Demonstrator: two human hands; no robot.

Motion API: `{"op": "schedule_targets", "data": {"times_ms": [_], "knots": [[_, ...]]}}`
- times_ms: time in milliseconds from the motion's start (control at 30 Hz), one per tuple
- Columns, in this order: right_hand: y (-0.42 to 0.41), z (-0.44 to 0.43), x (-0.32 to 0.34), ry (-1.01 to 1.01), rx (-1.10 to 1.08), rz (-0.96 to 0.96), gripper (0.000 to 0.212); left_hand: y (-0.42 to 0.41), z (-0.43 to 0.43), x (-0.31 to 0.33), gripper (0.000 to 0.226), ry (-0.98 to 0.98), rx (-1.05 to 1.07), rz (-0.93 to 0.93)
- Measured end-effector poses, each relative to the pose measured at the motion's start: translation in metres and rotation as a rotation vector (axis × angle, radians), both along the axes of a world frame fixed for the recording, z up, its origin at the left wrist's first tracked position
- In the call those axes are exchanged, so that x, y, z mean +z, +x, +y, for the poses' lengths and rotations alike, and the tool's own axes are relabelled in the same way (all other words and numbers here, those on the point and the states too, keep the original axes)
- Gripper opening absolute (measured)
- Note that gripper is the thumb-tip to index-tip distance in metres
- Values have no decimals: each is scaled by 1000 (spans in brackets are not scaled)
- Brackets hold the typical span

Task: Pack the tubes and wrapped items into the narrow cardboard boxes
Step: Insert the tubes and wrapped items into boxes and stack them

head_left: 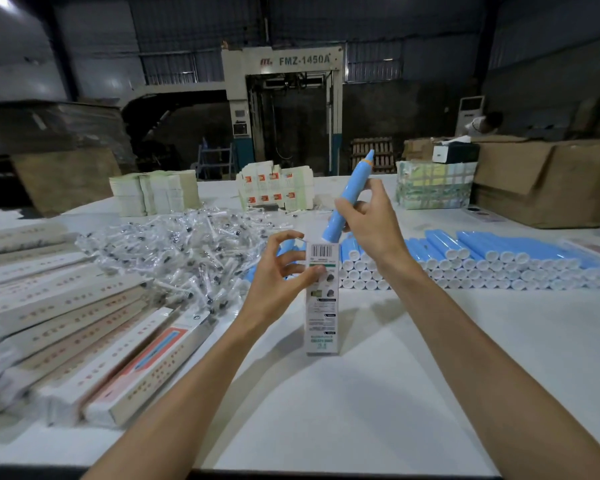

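Tube (350,197), blue with an orange ring below its pointed tip, held in the right grip (368,226), whose fingers and thumb close round the lower half of the barrel. The tube is tilted, tip up and away from the person, blunt end down at the open mouth of the narrow box (321,306), which stands below and just left of this grip. Whether the end has entered the mouth or only meets its edge cannot be told. The left grip (281,268) pinches the box near its top, thumb on the printed face and fingers curled toward the far side, holding it upright with its base on the table (413,358).

Step in hand: insertion of one tube into one box. The next move appears to call for bringing the tube into line with the box, then letting it slide down while the left grip steadies the walls. The fit looks close, so a skewed entry could catch on the rim.

Right of the right grip lies the stacked row of tubes (482,261). Left of the left grip lies the heap of wrapped items (174,251), one of which presumably follows the tube. Further left lie the closed boxes (84,341).
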State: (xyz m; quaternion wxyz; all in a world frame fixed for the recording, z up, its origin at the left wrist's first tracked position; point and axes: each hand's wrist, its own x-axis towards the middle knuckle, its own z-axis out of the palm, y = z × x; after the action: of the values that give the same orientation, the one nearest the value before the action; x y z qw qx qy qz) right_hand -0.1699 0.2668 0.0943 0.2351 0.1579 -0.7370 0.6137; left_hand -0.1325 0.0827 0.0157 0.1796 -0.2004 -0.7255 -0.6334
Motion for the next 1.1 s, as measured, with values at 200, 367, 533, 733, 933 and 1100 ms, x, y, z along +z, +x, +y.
{"op": "schedule_targets", "data": {"times_ms": [200, 367, 533, 733, 933, 1100], "knots": [[-7, 10, 12, 331, 43, -98, 21, -5, -1, -3, 59, -14, 5, 27], [-10, -9, -4, 559, 114, -198, 30, -13, -5, -8, 62, 41, 22, -10], [-7, -20, -30, 709, -136, 17, 41, -16, -7, -13, 55, 99, -14, -63], [-12, -24, -52, 594, -233, 207, 26, -20, -13, -14, 51, 107, 25, -116], [-24, -30, -84, 325, -161, 36, 13, -24, -62, 5, 49, 117, 126, -47], [-26, -79, -109, 771, 189, 123, 31, -26, -98, 3, 45, 210, 304, 46]]}}
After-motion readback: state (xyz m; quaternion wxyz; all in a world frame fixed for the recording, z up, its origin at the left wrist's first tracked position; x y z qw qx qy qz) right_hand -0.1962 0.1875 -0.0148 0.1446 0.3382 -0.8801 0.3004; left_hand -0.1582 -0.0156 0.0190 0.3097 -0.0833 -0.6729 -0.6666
